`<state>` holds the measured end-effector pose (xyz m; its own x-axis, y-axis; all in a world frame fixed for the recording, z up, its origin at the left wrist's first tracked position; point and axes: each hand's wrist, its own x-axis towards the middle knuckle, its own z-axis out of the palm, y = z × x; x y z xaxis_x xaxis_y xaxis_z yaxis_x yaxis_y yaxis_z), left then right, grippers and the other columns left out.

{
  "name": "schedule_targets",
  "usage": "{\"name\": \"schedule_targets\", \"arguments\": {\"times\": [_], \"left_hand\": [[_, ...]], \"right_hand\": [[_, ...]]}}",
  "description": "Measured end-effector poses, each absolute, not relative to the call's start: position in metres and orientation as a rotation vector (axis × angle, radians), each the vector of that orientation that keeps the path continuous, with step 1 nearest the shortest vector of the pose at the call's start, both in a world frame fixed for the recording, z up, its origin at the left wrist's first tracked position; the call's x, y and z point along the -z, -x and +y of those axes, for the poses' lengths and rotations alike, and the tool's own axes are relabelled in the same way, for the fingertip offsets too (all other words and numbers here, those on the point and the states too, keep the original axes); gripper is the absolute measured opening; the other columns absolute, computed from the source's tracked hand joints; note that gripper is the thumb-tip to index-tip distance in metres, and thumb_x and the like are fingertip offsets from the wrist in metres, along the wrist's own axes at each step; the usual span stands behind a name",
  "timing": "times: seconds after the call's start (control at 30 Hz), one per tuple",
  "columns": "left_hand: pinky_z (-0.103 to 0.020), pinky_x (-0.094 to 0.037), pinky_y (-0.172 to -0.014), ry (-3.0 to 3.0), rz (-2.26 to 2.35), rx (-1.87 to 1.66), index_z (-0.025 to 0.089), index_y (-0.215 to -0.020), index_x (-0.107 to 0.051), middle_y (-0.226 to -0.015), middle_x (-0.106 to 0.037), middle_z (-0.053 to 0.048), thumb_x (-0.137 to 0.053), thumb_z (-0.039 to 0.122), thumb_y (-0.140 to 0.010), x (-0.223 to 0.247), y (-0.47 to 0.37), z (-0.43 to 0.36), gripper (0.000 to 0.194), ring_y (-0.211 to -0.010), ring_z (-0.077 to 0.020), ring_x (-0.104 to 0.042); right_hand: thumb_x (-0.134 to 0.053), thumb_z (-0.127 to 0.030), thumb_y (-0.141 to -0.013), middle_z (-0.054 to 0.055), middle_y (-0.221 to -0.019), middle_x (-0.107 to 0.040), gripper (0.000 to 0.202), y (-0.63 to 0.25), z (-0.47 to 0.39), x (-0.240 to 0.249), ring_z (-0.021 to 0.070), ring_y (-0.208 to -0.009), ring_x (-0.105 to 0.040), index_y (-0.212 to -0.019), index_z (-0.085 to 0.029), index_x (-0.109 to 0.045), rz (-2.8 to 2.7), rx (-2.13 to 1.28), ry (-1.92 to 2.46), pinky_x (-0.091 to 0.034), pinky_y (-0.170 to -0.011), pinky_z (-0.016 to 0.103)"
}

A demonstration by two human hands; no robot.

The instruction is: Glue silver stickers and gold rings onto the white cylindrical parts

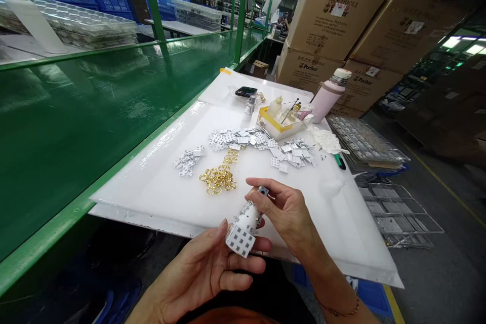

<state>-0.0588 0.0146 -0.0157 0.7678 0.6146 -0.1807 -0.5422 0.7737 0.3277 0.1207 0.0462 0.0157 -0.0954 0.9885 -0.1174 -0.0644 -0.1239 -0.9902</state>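
A small white figure [246, 220] with dark patterns and a square checked base is held between my hands at the table's near edge. My left hand [212, 263], palm up, has its fingers around the base end. At the upper end, my right hand [283, 207] pinches the figure near a small square piece [263, 191]. Beyond them lie gold rings [218, 179] in a heap, a small pile of patterned squares [188, 161] to the left, and a larger spread of squares [243, 137] behind the rings.
On the white table [152, 182] are an open box [281, 124] with bottles, a phone [246, 91], another small figure [250, 105], white tissue [326, 140] and a pink bottle [329, 93]. A green belt [94, 101] runs left. Cartons [330, 20] stand behind, trays [368, 142] right.
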Motion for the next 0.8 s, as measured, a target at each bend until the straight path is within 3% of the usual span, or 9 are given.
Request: {"name": "schedule_targets", "arguments": {"times": [0.4,0.67,0.8], "left_hand": [[-0.023,-0.061,-0.07,-0.189,0.266,-0.623,0.004,-0.126,-0.068,-0.113,-0.075,-0.022,-0.039,0.036,-0.104,0.0161,0.0587,0.0131,0.048,-0.09,-0.0212,-0.076],[-0.021,-0.061,-0.068,-0.157,0.254,-0.605,0.002,-0.126,-0.067,-0.113,-0.076,-0.021,-0.037,0.036,-0.104,0.0185,0.0588,0.0127,0.05,-0.089,-0.0196,-0.076],[-0.021,-0.06,-0.068,-0.169,0.268,-0.599,0.003,-0.126,-0.066,-0.112,-0.076,-0.02,-0.04,0.037,-0.103,0.0205,0.0587,0.0124,0.049,-0.088,-0.0192,-0.076]], "right_hand": [[-0.076,-0.049,-0.081,0.001,-0.078,-0.068,0.042,-0.119,0.0481,-0.0129,0.0072,-0.061,-0.055,-0.11,-0.019,-0.074,-1.211,-1.36,1.261,-0.048,-0.049,0.013],[-0.076,-0.052,-0.08,-0.004,-0.061,-0.054,0.048,-0.1152,0.0485,-0.0125,0.0069,-0.052,-0.05,-0.112,-0.017,-0.072,-1.141,-1.427,1.299,-0.049,-0.041,0.014],[-0.075,-0.052,-0.08,-0.003,-0.064,-0.055,0.048,-0.1152,0.0485,-0.0133,0.0075,-0.053,-0.052,-0.112,-0.017,-0.072,-1.147,-1.429,1.312,-0.051,-0.043,0.015]]}}
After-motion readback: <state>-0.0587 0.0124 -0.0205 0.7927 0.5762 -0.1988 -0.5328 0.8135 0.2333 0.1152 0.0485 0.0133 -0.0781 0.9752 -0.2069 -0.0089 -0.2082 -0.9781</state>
